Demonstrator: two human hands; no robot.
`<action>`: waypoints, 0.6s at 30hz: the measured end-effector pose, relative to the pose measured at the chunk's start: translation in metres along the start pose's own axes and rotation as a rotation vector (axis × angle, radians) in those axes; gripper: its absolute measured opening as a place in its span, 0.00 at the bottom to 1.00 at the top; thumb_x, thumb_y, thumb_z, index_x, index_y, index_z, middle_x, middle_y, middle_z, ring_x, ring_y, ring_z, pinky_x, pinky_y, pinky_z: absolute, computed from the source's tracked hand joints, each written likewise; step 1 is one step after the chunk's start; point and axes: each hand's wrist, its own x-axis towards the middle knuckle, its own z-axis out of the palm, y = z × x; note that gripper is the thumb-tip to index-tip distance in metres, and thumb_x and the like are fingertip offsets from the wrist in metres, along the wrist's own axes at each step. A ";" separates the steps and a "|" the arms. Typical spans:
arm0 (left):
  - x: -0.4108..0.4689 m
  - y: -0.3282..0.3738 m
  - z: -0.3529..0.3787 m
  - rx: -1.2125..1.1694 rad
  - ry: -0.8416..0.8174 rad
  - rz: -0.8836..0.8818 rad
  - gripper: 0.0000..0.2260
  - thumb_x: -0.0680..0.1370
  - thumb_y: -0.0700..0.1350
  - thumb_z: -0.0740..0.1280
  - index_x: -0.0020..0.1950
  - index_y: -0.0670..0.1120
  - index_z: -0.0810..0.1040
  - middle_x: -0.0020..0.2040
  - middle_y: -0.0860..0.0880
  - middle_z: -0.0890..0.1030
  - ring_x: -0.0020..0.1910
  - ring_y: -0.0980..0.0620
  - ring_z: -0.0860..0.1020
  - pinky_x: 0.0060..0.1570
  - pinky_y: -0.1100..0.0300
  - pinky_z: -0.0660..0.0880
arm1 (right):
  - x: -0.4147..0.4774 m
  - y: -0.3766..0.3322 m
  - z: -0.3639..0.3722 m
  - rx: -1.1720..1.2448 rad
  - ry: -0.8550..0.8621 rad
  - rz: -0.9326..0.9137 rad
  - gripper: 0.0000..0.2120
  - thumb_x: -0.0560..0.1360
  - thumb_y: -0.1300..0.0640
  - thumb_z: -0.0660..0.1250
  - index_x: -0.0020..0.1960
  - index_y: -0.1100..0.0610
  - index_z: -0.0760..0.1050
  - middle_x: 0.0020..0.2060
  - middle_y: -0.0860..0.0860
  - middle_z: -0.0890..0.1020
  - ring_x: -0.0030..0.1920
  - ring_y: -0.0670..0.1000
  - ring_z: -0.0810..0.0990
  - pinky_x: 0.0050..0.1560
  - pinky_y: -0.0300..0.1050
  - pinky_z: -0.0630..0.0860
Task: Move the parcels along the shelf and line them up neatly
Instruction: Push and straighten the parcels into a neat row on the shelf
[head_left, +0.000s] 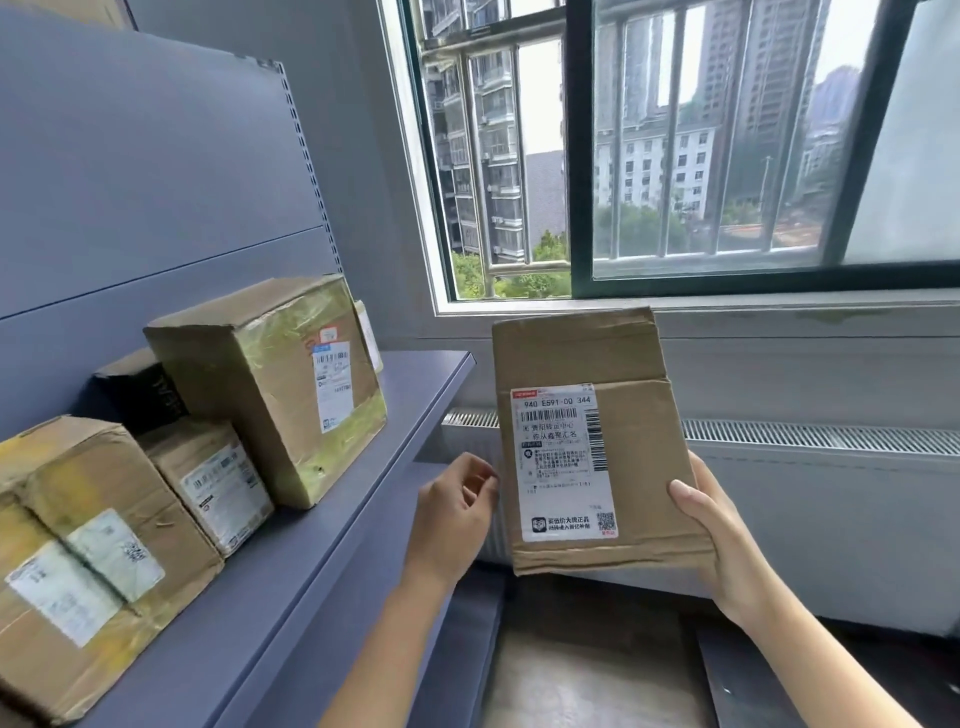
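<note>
**Flat parcel held off the shelf, four boxes on it**

Flat parcel (597, 441): thin brown cardboard, rectangular, creased along the bottom edge, flap seam across the upper half. A white shipping label with barcodes sits on its front. It is held upright in the air, to the right of the shelf's end and in front of the window sill, touching no shelf.

Right hand (722, 540) grips the parcel's lower right edge. The thumb lies flat on the front face; the fingers are behind the card and hidden. Left hand (452, 514) holds nothing, its fingers loosely curled, with the tips just beside the parcel's left edge. Cannot tell if they touch it.

Shelf (332, 545): smooth blue-grey metal board with a rounded front corner and a slotted upright at the back. On it:
- Large box (270, 384): cardboard wrapped in glossy yellowish tape, white label on its side, furthest right.
- Black box (137, 395): matt, behind and to the left of the large box, partly hidden.
- Small box (213, 483): brown, labelled, just beside the large box.
- Near box (78, 561): dented, taped, two labels, touching the small box, cut off by the left frame edge.

Bare board shows between the large box and the shelf's right end, and in a strip along the front edge. Behind are a barred window (675, 156) and a white ribbed heater (805, 441).
</note>
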 end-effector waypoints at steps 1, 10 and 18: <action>0.006 -0.002 0.004 0.019 -0.003 0.003 0.05 0.77 0.43 0.68 0.41 0.47 0.77 0.31 0.57 0.75 0.32 0.64 0.74 0.31 0.74 0.67 | 0.007 0.003 -0.002 0.006 0.002 0.003 0.26 0.70 0.50 0.63 0.68 0.48 0.71 0.60 0.48 0.81 0.62 0.51 0.79 0.61 0.52 0.72; 0.079 -0.001 0.061 0.099 0.039 -0.057 0.07 0.77 0.45 0.67 0.40 0.52 0.74 0.31 0.59 0.76 0.30 0.63 0.74 0.29 0.73 0.66 | 0.103 0.017 -0.051 -0.002 -0.111 0.064 0.43 0.56 0.31 0.74 0.68 0.43 0.71 0.62 0.48 0.80 0.63 0.53 0.78 0.66 0.67 0.68; 0.135 0.012 0.119 0.163 0.100 -0.157 0.10 0.77 0.44 0.66 0.38 0.56 0.73 0.34 0.60 0.78 0.36 0.61 0.76 0.35 0.66 0.71 | 0.190 0.019 -0.107 0.032 -0.202 0.085 0.39 0.54 0.33 0.75 0.63 0.40 0.74 0.60 0.47 0.81 0.61 0.52 0.79 0.64 0.61 0.71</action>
